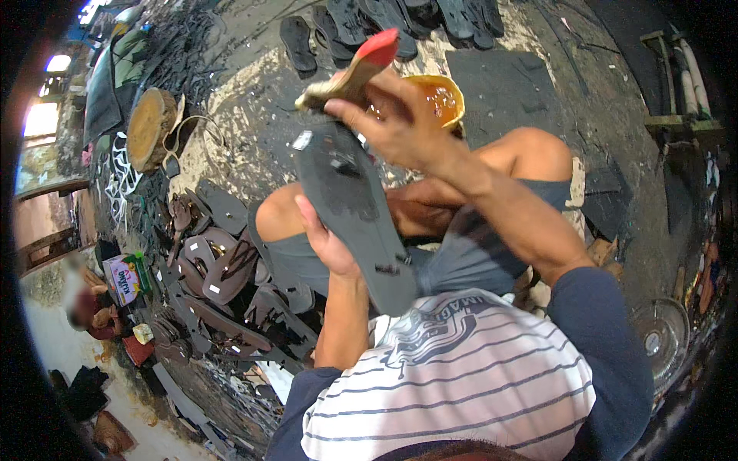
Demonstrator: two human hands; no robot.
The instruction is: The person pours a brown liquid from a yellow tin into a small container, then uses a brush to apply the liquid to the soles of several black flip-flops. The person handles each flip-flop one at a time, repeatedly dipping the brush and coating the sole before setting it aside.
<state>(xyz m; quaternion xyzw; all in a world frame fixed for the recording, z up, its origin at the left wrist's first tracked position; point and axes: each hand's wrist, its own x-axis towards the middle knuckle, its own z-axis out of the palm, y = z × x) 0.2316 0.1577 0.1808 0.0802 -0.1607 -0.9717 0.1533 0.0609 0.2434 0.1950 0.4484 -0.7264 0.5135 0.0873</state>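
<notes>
My left hand (334, 246) is closed round the edge of a dark grey sandal sole (360, 207), held tilted above my lap. The sole's face is turned up, with small slots in it and a white patch near the far end. In my right hand (415, 131), slightly smeared by motion, is a brush (355, 81) with a red-tipped handle. Its pale bristles are at the far end of the sole; whether they touch it I cannot tell. Behind my right hand stands a yellow bowl (460, 115) of amber liquid, partly hidden by the fingers.
Several dark soles (298, 44) lie in a row at the far side. A pile of brown sandals (223, 269) sits to my left, beyond it a round wooden block (151, 129). A dark flat sheet (507, 88) lies right of the bowl; a fan (659, 342) stands at the right.
</notes>
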